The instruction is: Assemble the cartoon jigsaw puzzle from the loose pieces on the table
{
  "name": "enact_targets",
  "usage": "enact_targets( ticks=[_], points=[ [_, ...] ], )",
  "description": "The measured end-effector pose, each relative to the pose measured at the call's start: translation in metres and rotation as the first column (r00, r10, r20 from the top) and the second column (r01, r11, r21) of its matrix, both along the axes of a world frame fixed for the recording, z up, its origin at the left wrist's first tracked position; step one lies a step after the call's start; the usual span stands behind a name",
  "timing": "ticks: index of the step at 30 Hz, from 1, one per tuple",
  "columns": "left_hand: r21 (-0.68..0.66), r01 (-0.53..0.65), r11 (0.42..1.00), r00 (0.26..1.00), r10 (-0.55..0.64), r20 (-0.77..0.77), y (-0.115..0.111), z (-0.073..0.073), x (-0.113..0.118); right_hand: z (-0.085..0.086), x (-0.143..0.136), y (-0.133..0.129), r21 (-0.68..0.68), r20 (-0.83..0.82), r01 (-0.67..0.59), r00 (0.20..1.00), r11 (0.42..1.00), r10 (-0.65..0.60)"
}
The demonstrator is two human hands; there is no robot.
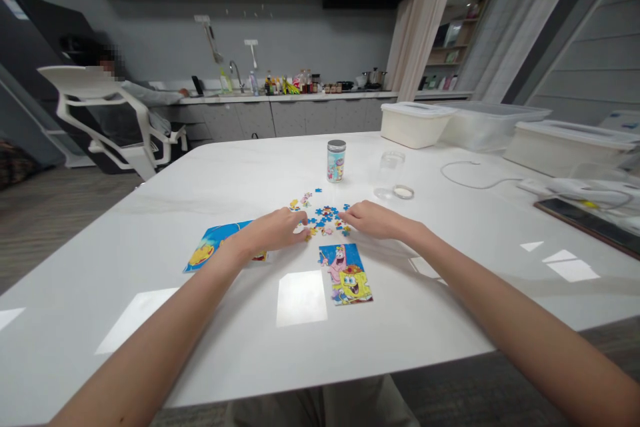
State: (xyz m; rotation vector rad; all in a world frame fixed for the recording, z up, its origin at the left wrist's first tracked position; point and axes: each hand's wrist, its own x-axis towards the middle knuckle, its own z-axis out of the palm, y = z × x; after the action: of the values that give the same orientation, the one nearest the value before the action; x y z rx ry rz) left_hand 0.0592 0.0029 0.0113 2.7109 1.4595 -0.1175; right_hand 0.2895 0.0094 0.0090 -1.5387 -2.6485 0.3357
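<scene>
Loose jigsaw puzzle pieces (326, 213), mostly blue with some yellow and pink, lie scattered on the white table. At their left edge is my left hand (279, 228), its thumb and forefinger apart close to several pieces. My right hand (374, 219) reaches in from the other side, fingers curled together at the pieces; whatever is under its fingertips is hidden. Nearer to me lies a joined part of the puzzle (350, 273), showing a pink starfish and a yellow sponge character. A blue and yellow picture sheet (207, 248) lies partly beneath my left forearm.
Behind the pieces stands a printed tin (336, 161) with a metal lid. To its right are a clear plastic container (393, 170) and a ring-shaped lid (403, 192). Storage boxes (415, 125), a white cable (465, 183) and a dark phone-like slab (590, 223) occupy the right side. A person (145, 97) sits by the counter.
</scene>
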Motion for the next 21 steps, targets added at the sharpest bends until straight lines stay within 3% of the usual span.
enact_targets(
  ticks=[9, 21],
  points=[
    [-0.11, -0.013, 0.994, 1.0, 0.011, -0.021, -0.007, 0.007, -0.003, -0.006, 0.003, 0.002, -0.047, -0.026, 0.05, 0.998, 0.998, -0.051],
    [-0.045, -0.004, 0.999, 1.0, 0.003, -0.009, -0.008, -0.006, 0.002, -0.02, 0.006, 0.007, 0.048, -0.043, -0.004, 0.999, 0.999, 0.006]
  ],
)
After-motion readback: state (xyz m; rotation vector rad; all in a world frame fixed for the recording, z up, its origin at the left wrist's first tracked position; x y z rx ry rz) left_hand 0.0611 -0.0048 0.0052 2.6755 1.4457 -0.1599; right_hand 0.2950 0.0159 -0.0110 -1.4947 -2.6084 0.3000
